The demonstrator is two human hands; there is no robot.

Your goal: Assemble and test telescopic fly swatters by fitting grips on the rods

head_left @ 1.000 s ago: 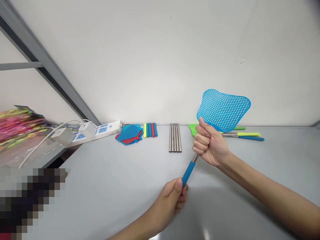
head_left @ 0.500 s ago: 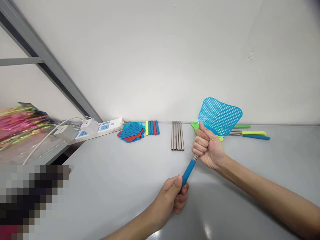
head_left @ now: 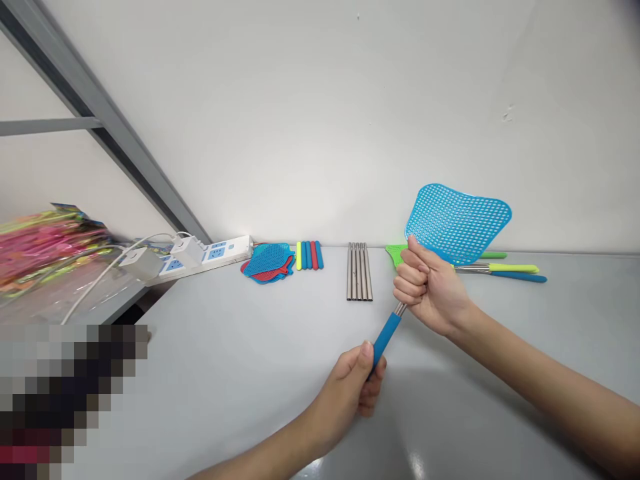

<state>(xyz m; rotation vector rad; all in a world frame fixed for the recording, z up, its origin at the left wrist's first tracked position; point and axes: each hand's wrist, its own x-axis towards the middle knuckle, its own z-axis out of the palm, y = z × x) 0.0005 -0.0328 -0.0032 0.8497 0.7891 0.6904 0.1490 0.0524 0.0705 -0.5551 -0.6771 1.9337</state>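
A blue fly swatter [head_left: 457, 223] is held up at a slant above the table, its mesh head at the upper right. My left hand [head_left: 353, 383] is wrapped round its blue grip, whose lower end is hidden in the fingers. Higher up, my right hand [head_left: 433, 287] closes round the metal shaft just below the head, covering most of the shaft. Behind the right hand lie swatters with a green head [head_left: 396, 254], a yellow handle [head_left: 513, 268] and a blue handle [head_left: 517, 276], partly hidden.
Several metal tubes [head_left: 359, 272] lie side by side near the wall. Left of them are coloured grips [head_left: 310, 255] in a row, then a pile of blue and red swatter heads [head_left: 267, 262]. A power strip [head_left: 227, 251] with chargers and packaged bundles [head_left: 50, 247] are at the left.
Both hands and the swatter have shifted slightly right and up in the picture, the mesh head the most. The whole view has also moved a little. Both grips stay closed.
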